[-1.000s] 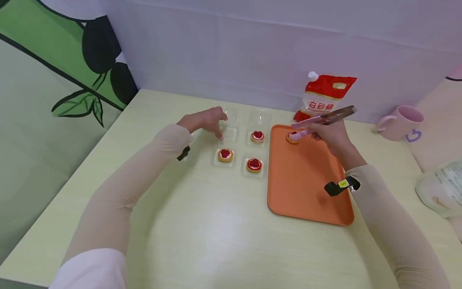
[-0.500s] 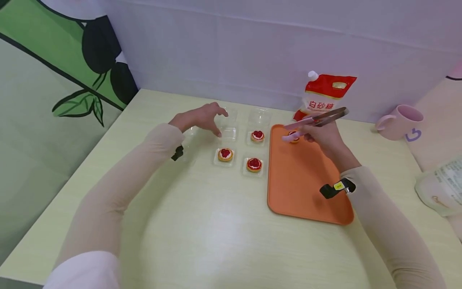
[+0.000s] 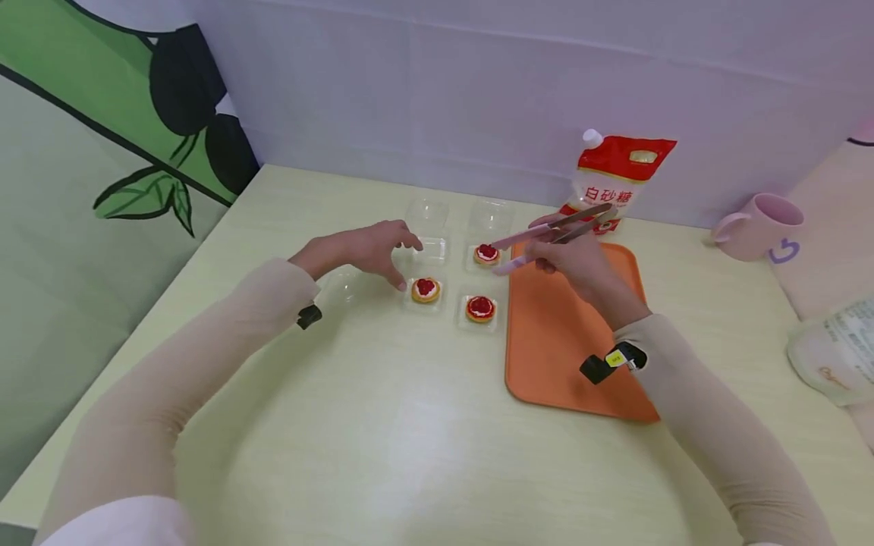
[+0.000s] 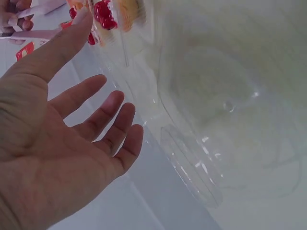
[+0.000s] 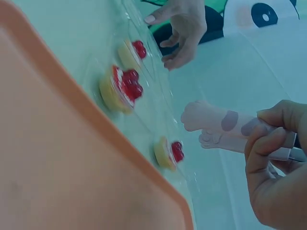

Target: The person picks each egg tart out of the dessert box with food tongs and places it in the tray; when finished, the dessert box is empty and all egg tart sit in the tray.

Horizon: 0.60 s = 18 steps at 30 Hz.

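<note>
In the head view my left hand [image 3: 372,249] reaches over the clear plastic boxes with fingers apart, its thumb tip right at the front-left box. A red-topped tart [image 3: 425,290] sits in that box. Nothing lies in the palm in the left wrist view. My right hand [image 3: 570,262] grips pink-tipped tongs [image 3: 580,220] above the tray's far left corner. Their paw-shaped tips [image 5: 206,120] are close together with nothing between them, near the back-right tart [image 3: 487,254]. Another tart [image 3: 481,309] rests in the front-right box. The back-left box [image 3: 430,250] holds nothing, its lid raised behind.
The orange tray [image 3: 573,364] lies right of the boxes, partly hidden by my right hand. Behind it stands a red and white pouch [image 3: 614,174]. A pink mug [image 3: 758,227] and a pale container [image 3: 833,360] stand at the right. More clear plastic [image 3: 347,287] lies left.
My right hand has carried the tongs left, from over the tart on the tray toward the boxes. My left hand has drawn back left and nearer, down to the front-left box.
</note>
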{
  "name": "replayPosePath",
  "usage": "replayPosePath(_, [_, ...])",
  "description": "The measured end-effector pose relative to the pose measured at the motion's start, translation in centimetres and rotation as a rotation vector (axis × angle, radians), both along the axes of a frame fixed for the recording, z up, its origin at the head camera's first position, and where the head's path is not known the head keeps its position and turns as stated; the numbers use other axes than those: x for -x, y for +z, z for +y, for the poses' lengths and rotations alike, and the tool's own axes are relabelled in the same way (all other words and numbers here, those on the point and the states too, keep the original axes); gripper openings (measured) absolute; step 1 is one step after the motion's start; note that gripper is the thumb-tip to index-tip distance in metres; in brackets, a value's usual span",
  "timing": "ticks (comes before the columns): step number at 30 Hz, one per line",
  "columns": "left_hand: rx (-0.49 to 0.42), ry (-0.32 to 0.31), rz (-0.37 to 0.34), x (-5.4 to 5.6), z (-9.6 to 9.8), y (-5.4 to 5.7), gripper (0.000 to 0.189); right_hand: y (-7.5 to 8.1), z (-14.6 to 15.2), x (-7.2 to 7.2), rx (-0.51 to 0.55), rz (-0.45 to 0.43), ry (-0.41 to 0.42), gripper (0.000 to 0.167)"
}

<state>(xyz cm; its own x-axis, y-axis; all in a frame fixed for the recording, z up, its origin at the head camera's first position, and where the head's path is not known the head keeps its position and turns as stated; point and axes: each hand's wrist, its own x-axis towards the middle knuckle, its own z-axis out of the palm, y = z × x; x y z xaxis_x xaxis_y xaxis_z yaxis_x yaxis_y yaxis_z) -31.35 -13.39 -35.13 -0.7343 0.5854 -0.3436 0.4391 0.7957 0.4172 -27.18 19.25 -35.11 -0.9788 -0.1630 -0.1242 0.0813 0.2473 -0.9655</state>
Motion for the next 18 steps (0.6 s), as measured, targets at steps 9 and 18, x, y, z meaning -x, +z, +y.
replayPosePath(9, [0.062,0.01,0.072,-2.1,0.2,-1.0,0.079,-0.6,-3.7,-0.3,0.014,0.01,0.119,0.032])
replayPosePath(18, [0.082,-0.001,0.053,-2.0,0.3,-1.5,0.079,-1.1,-6.6,-0.1,0.049,0.041,0.138,0.028])
